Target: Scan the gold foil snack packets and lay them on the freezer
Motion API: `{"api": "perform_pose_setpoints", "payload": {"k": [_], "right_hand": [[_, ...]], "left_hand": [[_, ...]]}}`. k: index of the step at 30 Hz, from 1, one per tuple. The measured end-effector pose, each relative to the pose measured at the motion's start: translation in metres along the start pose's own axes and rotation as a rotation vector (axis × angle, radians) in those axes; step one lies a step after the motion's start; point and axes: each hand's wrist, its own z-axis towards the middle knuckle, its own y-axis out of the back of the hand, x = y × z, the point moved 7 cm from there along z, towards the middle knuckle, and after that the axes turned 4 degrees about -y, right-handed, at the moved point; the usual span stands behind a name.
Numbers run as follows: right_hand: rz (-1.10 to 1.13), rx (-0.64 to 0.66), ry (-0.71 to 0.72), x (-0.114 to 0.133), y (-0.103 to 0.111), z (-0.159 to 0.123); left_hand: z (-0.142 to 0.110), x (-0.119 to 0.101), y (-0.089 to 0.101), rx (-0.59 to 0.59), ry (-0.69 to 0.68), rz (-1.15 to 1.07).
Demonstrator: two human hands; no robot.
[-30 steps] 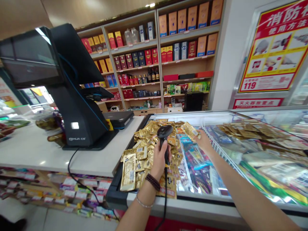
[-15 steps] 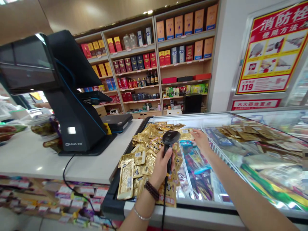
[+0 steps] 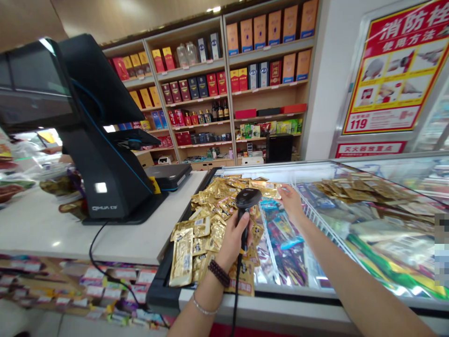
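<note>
My left hand (image 3: 235,236) is wrapped round the handle of a black barcode scanner (image 3: 248,197), its head tilted over the heap. A cable (image 3: 237,290) runs down from the grip. Farther back and to the right, my right hand (image 3: 290,202) pinches the end of a gold foil packet (image 3: 266,189), just beyond the scanner head. Under the scanner, a pile of gold foil packets (image 3: 217,229) lies on the freezer's glass top, at its left end. One larger packet (image 3: 181,260) lies at the pile's front left corner.
A chest freezer (image 3: 280,291) holds bagged goods and a white wire divider (image 3: 326,224). More gold-brown packets (image 3: 361,189) lie at its right. The white counter (image 3: 133,241) on the left carries a till (image 3: 101,140) and a black flat device (image 3: 171,176). Shelves (image 3: 224,93) of boxes stand behind.
The packet in my right hand has tilted, and its printed label patch no longer shows clearly. My left hand and the scanner stay almost in place; the view has shifted slightly.
</note>
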Motion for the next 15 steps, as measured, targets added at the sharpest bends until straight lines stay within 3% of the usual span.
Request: {"api": "perform_pose_setpoints", "payload": {"k": [9,15], "right_hand": [[0.039,-0.016,-0.035,-0.001,0.002,-0.004],[0.159,-0.182,-0.116,0.003,0.036,0.008]], "left_hand": [[0.002,0.002,0.002,-0.002,-0.009,0.026],[0.002,-0.002,0.009,-0.118,-0.018,0.001]]}}
